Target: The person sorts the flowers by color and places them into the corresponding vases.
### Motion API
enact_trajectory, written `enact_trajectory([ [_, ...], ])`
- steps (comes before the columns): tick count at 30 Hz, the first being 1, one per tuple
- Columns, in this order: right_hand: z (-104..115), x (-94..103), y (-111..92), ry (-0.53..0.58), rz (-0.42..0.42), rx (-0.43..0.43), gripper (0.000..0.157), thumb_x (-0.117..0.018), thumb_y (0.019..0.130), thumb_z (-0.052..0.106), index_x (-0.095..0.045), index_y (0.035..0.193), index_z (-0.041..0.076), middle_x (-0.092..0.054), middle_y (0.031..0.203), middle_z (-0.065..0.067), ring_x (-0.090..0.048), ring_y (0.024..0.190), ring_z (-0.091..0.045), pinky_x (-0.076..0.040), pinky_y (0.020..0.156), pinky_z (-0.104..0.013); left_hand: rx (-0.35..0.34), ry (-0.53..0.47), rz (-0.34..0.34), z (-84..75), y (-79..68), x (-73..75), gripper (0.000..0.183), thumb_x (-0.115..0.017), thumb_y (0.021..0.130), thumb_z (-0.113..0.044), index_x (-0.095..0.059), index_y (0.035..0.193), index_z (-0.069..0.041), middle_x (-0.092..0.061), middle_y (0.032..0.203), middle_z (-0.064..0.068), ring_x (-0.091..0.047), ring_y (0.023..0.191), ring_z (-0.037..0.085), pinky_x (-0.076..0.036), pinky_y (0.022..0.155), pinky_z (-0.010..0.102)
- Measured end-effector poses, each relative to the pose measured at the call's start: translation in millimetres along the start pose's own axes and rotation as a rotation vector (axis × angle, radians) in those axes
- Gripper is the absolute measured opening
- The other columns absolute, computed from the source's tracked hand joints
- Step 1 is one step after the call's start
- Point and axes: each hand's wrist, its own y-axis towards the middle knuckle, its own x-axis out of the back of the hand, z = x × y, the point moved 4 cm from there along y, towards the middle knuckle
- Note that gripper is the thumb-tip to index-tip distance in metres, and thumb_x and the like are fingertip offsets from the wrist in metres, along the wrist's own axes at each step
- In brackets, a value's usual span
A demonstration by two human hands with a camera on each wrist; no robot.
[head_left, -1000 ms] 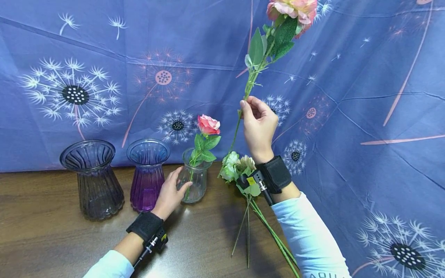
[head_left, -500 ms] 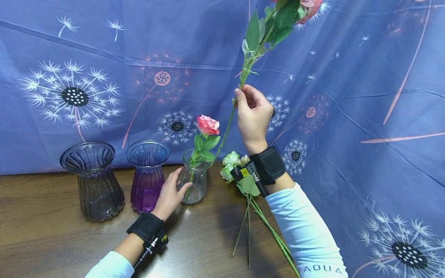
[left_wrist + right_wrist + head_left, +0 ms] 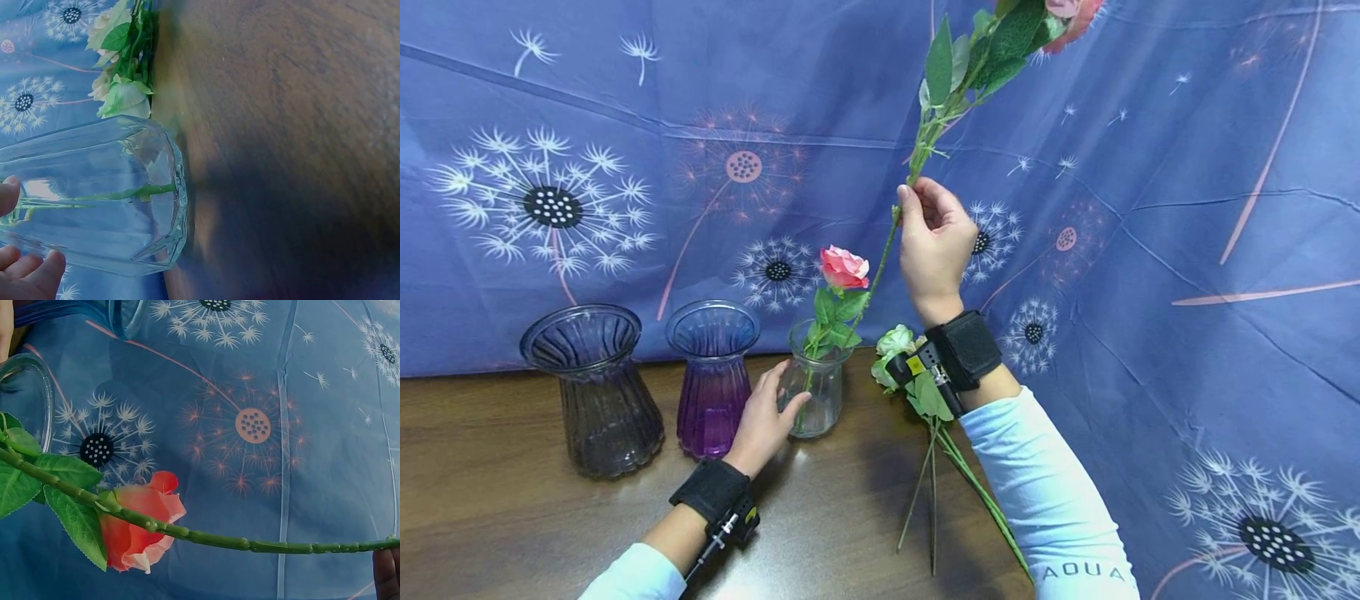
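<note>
My right hand [image 3: 937, 250] pinches the long green stem of a large pink artificial flower [image 3: 1072, 25], raised in front of the cloth; its bloom is partly cut off at the top of the head view. Tilted, the stem [image 3: 262, 545] runs down to the mouth of a small clear glass vase [image 3: 827, 398], behind the leaves there. My left hand [image 3: 766, 421] holds that vase from its left side, thumb in front and fingers along the wall. Inside the vase stands a shorter pink rose [image 3: 844, 267], its stem [image 3: 134, 193] reaching near the glass bottom.
Left of the clear vase stand a purple glass vase [image 3: 713, 408] and a larger dark grey glass vase [image 3: 610, 417]. Pale green and cream flowers [image 3: 895, 342] lie on the wooden table [image 3: 820, 533] under my right forearm, stems toward me. A blue dandelion-print cloth [image 3: 850, 92] hangs behind.
My right hand has moved left and slightly up, bringing the large flower's stem end from over the lying flowers to the clear vase's mouth. The left hand stays on the vase.
</note>
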Motion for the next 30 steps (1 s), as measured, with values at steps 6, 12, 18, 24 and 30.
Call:
enact_trajectory([
  [6,-3.5,-4.1,0.5,-0.001,0.001,-0.004,0.019,-0.063,0.087,0.004,-0.065,0.097,-0.013,-0.065,0.083,-0.018,-0.055,0.062,0.001,-0.051,0.062,-0.017,-0.007,-0.013,0.0,-0.2,2.4,0.9,0.061,-0.07,0.083,-0.012,-0.042,0.132,0.009,-0.049,0.129,0.028,-0.054,0.114,0.04,-0.052,0.093,0.044],
  [12,-9.8,-8.0,-1.3,-0.019,0.007,-0.021,0.019,-0.064,0.087,0.005,-0.065,0.097,-0.012,-0.065,0.083,-0.019,-0.055,0.063,-0.001,-0.05,0.061,-0.016,-0.01,-0.024,-0.002,1.7,4.4,-0.2,0.061,-0.071,0.083,-0.012,-0.042,0.132,0.01,-0.048,0.13,0.028,-0.052,0.116,0.041,-0.051,0.093,0.044],
  [18,-13.9,-11.5,-2.5,-0.041,0.03,-0.021,0.018,-0.064,0.087,0.005,-0.065,0.095,-0.011,-0.064,0.079,-0.017,-0.056,0.06,-0.004,-0.049,0.059,-0.015,0.004,-0.021,0.0,0.9,4.9,0.3,0.061,-0.071,0.083,-0.013,-0.042,0.132,0.009,-0.049,0.131,0.027,-0.052,0.117,0.04,-0.052,0.094,0.044],
  [24,-19.4,-14.2,-3.6,-0.054,0.036,-0.017,0.018,-0.064,0.086,0.005,-0.066,0.094,-0.011,-0.063,0.079,-0.016,-0.054,0.059,0.002,-0.048,0.059,-0.014,0.022,-0.015,0.006,-0.2,6.3,0.2,0.061,-0.07,0.084,-0.014,-0.042,0.133,0.008,-0.048,0.131,0.027,-0.053,0.115,0.04,-0.052,0.093,0.043],
  [30,-25.9,-16.9,-5.5,-0.082,0.04,-0.034,0.018,-0.065,0.086,0.007,-0.067,0.094,-0.009,-0.065,0.082,-0.019,-0.053,0.061,0.004,-0.048,0.06,-0.012,0.02,-0.016,0.0,-0.3,7.9,-0.3,0.061,-0.07,0.083,-0.013,-0.042,0.133,0.008,-0.049,0.131,0.027,-0.054,0.115,0.04,-0.051,0.094,0.044],
])
